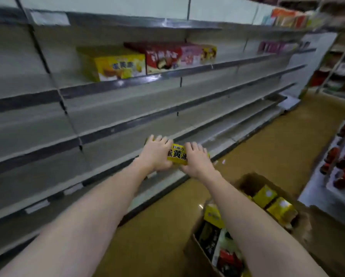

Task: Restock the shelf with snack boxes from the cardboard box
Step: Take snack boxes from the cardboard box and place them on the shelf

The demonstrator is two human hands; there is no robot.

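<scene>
Both my hands hold one yellow snack box [177,155] out in front of the lower shelves. My left hand [156,151] grips its left end and my right hand [196,156] grips its right end. The cardboard box [245,182] stands on the floor at the lower right, with several yellow boxes [264,195] and darker packs [227,256] inside. On an upper shelf [167,75] sit a large yellow box [115,65], a red box [163,59] and a pink box [191,53].
The grey shelving runs from the left toward the far right, most levels bare. A tan floor aisle [267,140] lies to the right of it. Another display with red items [343,168] stands at the right edge. More goods [287,17] sit on the top shelf far right.
</scene>
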